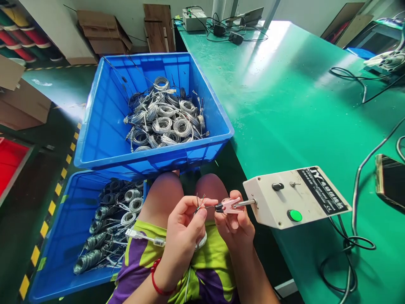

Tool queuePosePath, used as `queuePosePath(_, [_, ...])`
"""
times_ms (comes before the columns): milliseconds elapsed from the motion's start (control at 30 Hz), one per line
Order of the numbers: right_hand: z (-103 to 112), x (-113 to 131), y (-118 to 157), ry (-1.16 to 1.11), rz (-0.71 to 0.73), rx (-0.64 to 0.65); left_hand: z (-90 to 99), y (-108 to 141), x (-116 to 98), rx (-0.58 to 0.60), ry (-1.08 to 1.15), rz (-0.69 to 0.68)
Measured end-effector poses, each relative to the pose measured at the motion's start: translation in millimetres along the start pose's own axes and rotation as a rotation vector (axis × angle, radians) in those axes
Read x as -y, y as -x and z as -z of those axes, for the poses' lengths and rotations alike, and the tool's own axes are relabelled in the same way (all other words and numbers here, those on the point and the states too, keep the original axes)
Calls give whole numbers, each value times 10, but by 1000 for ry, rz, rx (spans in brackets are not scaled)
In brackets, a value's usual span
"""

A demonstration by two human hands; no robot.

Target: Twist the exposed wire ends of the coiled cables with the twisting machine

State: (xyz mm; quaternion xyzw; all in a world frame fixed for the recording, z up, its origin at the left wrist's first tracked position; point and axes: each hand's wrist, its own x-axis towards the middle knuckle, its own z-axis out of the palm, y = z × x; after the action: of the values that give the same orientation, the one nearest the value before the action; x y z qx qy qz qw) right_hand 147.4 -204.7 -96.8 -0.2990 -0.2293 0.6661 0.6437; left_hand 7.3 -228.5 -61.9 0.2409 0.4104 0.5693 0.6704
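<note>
A green table is stretching along the right side, and a dark floor edged with yellow-and-black tape is showing on the left. Now to the person: both forearms are reaching up from the bottom over bare knees and yellow-green and purple shorts, the hands meeting just short of the table's edge. The left hand, a red bracelet at its wrist, is closing thumb against fingers and pinching thin wires, whose loose tips are fanning out above the grip. The right hand is curling around a pink clip, thumb side up, fingers closed about it. That clip is sitting on the metal rod of a beige machine, and a dark strand is running from the wires to its black tip. A USB plug is poking out left of the left wrist, while that hand is hiding much of a coiled cable behind it. Up ahead, a big blue bin is holding heaped cable coils; a lower blue bin is carrying more, beside the left leg. A phone is lying at the far right.
</note>
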Motion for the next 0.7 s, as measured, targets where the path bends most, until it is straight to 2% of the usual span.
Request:
queuePosePath(267, [-52, -3, 25, 5, 20, -31, 28, 2, 25, 37, -23, -20])
queuePosePath(700, [-61, -2, 53, 28, 25, -77, -10, 3, 45, 5, -46, 20])
